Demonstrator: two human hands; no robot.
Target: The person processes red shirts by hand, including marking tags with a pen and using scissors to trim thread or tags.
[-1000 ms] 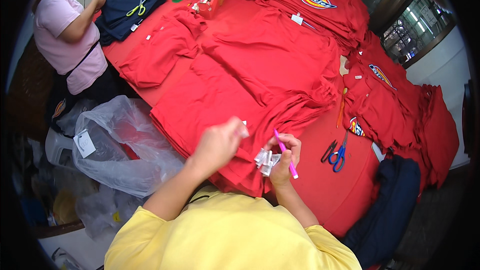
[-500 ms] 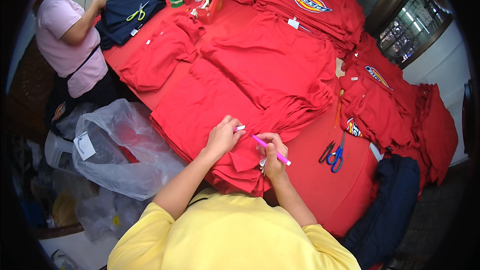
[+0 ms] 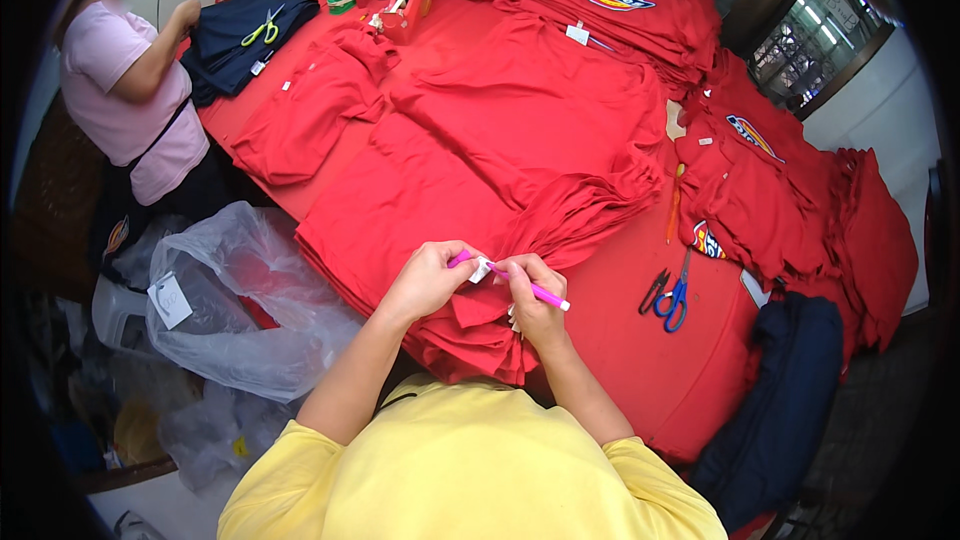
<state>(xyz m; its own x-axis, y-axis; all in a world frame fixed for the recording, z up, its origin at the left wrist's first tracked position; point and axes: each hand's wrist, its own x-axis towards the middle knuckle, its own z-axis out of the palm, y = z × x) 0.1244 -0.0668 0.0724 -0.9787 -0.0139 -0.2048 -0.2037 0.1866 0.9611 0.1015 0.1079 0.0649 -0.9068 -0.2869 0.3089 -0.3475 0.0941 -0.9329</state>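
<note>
My right hand (image 3: 537,302) is closed around a pink marker pen (image 3: 549,297), its tip pointing left at a small white label (image 3: 480,271). Pinched in my left hand (image 3: 430,280) is the label's edge, along with a pink pen cap (image 3: 459,258). Both hands are over the near edge of a stack of red shirts (image 3: 390,195), and the pen tip is at or touching the label. More white labels (image 3: 514,318) stick out partly hidden below my right hand.
Blue-handled scissors (image 3: 671,306) and small dark snips (image 3: 654,292) lie to the right. Piles of red shirts (image 3: 620,30) line the far side. Clear plastic bags (image 3: 250,300) are at left. Beyond, a person (image 3: 130,90) in pink handles dark cloth (image 3: 235,35) with yellow-handled scissors (image 3: 262,32) on it.
My right hand has moved slightly left and up, bringing the pen tip to the white label. My left hand, still with the cap, now pinches that label.
</note>
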